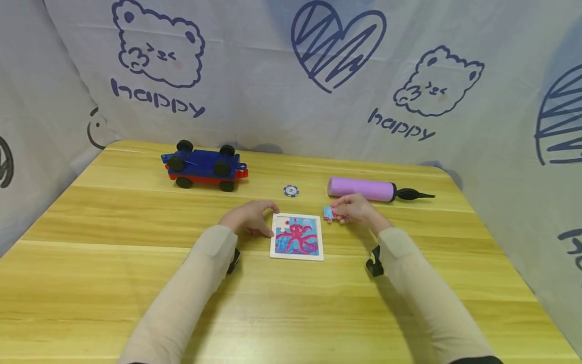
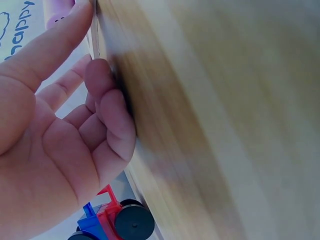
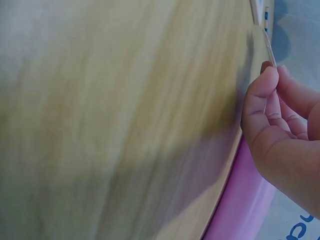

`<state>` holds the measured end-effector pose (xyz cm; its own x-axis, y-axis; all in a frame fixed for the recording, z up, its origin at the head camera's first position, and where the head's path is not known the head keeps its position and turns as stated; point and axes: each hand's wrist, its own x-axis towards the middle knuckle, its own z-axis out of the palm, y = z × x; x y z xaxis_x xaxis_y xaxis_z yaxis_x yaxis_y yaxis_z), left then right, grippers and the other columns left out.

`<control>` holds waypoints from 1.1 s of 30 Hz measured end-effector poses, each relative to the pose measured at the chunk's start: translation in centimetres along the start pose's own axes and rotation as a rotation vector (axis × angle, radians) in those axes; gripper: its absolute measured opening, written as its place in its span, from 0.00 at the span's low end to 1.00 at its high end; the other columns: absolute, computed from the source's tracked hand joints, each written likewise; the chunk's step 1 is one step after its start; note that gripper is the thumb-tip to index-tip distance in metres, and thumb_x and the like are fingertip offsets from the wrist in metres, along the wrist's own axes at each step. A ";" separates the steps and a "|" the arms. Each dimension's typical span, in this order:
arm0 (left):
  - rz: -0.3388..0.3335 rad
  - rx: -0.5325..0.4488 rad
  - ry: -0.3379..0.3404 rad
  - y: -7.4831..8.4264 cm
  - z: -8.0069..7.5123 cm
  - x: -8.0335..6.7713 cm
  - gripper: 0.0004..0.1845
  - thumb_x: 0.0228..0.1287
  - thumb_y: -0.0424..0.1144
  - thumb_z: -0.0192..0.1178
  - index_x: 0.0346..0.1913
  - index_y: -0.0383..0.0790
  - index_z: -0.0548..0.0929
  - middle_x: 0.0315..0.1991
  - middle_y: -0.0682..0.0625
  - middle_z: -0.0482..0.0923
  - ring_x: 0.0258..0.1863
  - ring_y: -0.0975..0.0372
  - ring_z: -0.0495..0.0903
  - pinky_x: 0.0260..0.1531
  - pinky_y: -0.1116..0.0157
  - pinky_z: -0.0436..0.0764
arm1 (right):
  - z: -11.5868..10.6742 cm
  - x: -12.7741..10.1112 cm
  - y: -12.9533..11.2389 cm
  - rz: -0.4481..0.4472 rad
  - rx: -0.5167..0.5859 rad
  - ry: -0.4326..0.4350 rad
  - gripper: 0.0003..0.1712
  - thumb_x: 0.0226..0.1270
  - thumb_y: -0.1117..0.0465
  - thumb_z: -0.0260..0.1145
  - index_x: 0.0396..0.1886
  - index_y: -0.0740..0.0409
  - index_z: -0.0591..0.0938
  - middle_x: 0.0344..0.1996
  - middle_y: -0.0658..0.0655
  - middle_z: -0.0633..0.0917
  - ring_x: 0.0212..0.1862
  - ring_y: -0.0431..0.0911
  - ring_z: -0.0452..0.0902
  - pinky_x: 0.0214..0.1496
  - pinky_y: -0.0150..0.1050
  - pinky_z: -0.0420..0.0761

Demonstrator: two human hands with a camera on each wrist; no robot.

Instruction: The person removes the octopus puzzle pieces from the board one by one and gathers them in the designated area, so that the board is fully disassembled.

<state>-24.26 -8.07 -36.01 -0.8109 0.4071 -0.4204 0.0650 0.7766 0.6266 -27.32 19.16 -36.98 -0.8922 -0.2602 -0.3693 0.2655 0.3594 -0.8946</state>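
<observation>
A small square puzzle board (image 1: 297, 236) with a pink octopus picture lies flat on the wooden table (image 1: 136, 283); its top left corner shows a white gap. My left hand (image 1: 265, 222) rests on the table at the board's left edge, a straight finger (image 2: 60, 45) touching that edge (image 2: 94, 37) and the other fingers loosely bent. To the right of the board, my right hand (image 1: 337, 212) pinches a small pink-and-blue puzzle piece (image 1: 328, 213) just above the table. In the right wrist view the piece (image 3: 269, 47) appears edge-on between thumb and fingertips (image 3: 262, 87).
A purple hand pump (image 1: 361, 188) with a black nozzle lies just behind the right hand. A blue and white chip (image 1: 291, 190) sits behind the board. A blue and red toy car chassis (image 1: 203, 166) stands at the back left. Printed cloth walls surround the table.
</observation>
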 end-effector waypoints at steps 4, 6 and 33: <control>0.005 0.006 0.003 0.0 0.0 -0.1 0.29 0.50 0.34 0.66 0.56 0.45 0.68 0.29 0.45 0.69 0.19 0.61 0.67 0.19 0.69 0.70 | 0.0 0.3 0.3 0.020 0.016 -0.017 0.14 0.61 0.76 0.55 0.46 0.80 0.69 0.18 0.54 0.77 0.20 0.39 0.72 0.25 0.31 0.76; 0.003 0.006 0.003 0.0 0.0 -0.1 0.29 0.50 0.34 0.66 0.56 0.45 0.68 0.30 0.45 0.69 0.19 0.61 0.67 0.19 0.69 0.70 | 0.1 0.3 0.3 0.024 0.021 -0.014 0.13 0.60 0.77 0.55 0.45 0.80 0.69 0.18 0.54 0.77 0.19 0.39 0.72 0.24 0.31 0.76; -0.021 0.003 -0.008 0.1 0.0 0.1 0.28 0.51 0.35 0.66 0.56 0.46 0.68 0.40 0.43 0.68 0.20 0.60 0.68 0.20 0.69 0.71 | 1.0 -0.1 -0.7 -0.014 -0.034 0.057 0.14 0.57 0.78 0.58 0.44 0.81 0.70 0.21 0.57 0.78 0.19 0.40 0.73 0.24 0.31 0.77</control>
<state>-24.36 -7.95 -35.97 -0.8075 0.3945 -0.4385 0.0498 0.7864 0.6157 -27.03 18.05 -36.61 -0.9152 -0.2141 -0.3413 0.2413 0.3870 -0.8899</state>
